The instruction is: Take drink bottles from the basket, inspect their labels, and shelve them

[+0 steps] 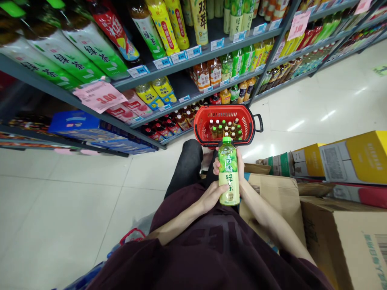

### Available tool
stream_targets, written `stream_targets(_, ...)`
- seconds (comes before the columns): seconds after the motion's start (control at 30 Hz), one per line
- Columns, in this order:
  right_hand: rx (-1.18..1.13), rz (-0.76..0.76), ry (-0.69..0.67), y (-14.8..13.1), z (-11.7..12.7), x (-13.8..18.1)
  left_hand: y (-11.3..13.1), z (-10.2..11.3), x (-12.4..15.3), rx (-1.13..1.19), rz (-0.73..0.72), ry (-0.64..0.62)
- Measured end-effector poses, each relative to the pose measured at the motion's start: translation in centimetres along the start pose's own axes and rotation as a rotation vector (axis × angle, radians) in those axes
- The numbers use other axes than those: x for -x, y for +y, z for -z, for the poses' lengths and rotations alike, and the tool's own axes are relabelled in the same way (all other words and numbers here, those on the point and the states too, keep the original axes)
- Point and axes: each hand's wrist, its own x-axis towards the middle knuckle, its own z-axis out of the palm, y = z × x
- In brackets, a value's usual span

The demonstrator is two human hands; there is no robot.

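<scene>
A green plum tea bottle (229, 173) with a bright green cap stands upright in front of my lap, its label facing me. My right hand (240, 167) wraps around it from behind and the right side, fingertips showing at its left edge. My left hand (213, 196) is at the bottle's lower left, the thumb lying across the label and the other fingers partly hidden behind it. Just beyond the bottle sits a red shopping basket (202, 121) with a black handle, holding several small bottles (225, 128) with green, white and brown caps.
Drink shelves (193, 52) run along the far side, with price tags and bottled teas. A pink price sign (101, 96) hangs off the left shelf edge. Cardboard boxes (272, 193) and yellow cartons (353, 157) stand on the right. Pale tiled floor (54, 213) lies to the left.
</scene>
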Motion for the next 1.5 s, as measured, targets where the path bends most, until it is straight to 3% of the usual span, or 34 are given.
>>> stream_targets(0.43,-0.017,-0.005,-0.020,-0.2,0.3,-0.2,0.6,0.6,-0.1,-0.299,-0.060,0.014)
stream_targets(1.17,-0.047,-0.018,-0.037,-0.4,0.0,-0.1,0.8,0.6,-0.2,-0.319,-0.059,0.010)
stream_targets(1.3,-0.052,-0.002,-0.067,-0.2,0.3,-0.3,0.8,0.7,-0.3,-0.264,-0.049,0.004)
stream_targets(1.5,-0.052,0.057,-0.037,0.5,0.5,-0.3,0.3,1.4,0.4,0.130,0.073,-0.092)
